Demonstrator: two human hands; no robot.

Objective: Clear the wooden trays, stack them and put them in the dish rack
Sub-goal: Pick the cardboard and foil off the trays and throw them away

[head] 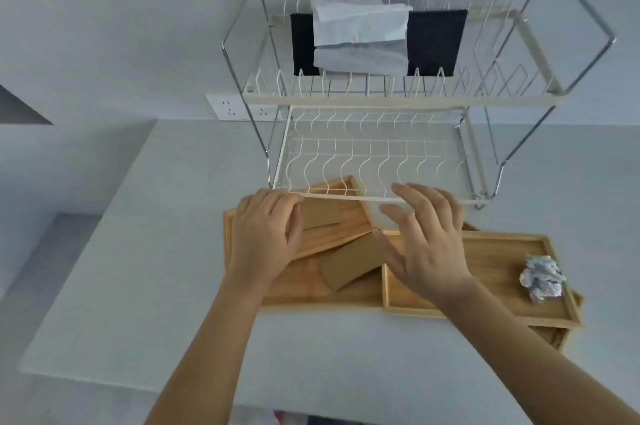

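Three wooden trays lie on the white counter in front of a two-tier wire dish rack (374, 198). A large tray (298, 289) holds a brown cardboard piece (349, 262). A smaller tray (346, 217) rests tilted on it, partly under the rack's lower shelf, with another cardboard piece (320, 213) inside. The right tray (491, 258) carries a crumpled paper ball (542, 277). My left hand (265, 234) lies flat on the smaller tray's left side, fingers curled over the cardboard. My right hand (429, 237) hovers with spread fingers over the right tray's left end, holding nothing.
The rack's upper shelf holds a dark cloth (433, 40) and white folded paper towels (360, 33). A wall socket (239, 108) sits behind the rack's left leg. A woven mat (554, 336) peeks from under the right tray. The counter (138, 269) edge runs along the left and front.
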